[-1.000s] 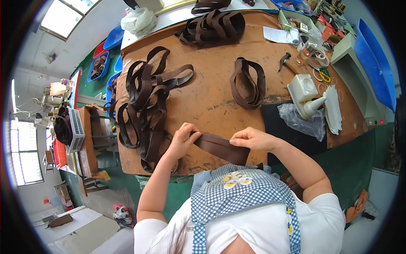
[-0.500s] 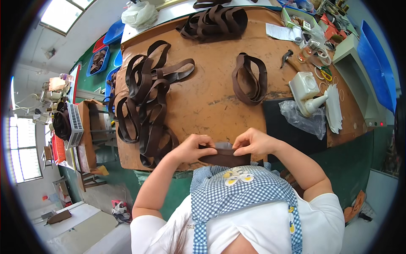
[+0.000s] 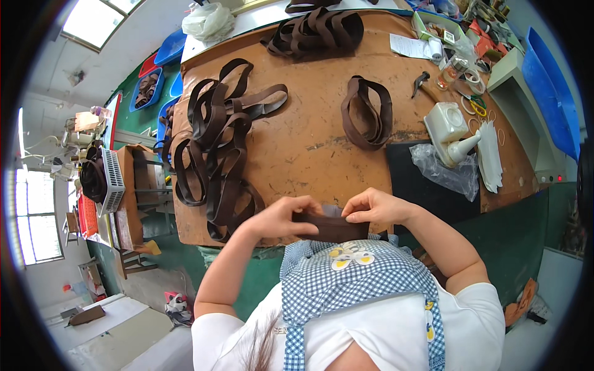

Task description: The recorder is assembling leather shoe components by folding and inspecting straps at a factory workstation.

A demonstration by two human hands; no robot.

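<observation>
Both hands had drawn in toward the person's chest since a second before, bringing the dark brown strap [image 3: 331, 227] off the counter [image 3: 309, 142] edge and closer to the checked apron [image 3: 359, 278]. The left hand [image 3: 286, 216] pinched the strap's left end, fingers curled over its upper edge and thumb below. The right hand [image 3: 374, 207] pinched the right end in the same way, fingertips pressed down on the top edge. The strap was held flat and level between the two hands, just above the apron's bib and at the near edge of the counter. To the left on the brown counter lay a tangled heap of brown strap loops [image 3: 216, 154], partly hanging over the counter's left side. A single folded loop [image 3: 368, 111] lay farther out near the middle, and another pile of loops [image 3: 315, 31] sat at the far edge. On the right stood a white glue bottle with a pointed nozzle [image 3: 451, 133], beside a crumpled clear plastic bag [image 3: 442, 170] on a black mat [image 3: 414, 185]. Scissors with green and yellow handles [image 3: 475, 105] lay farther right, near a stack of white sheets [image 3: 492, 154].
</observation>
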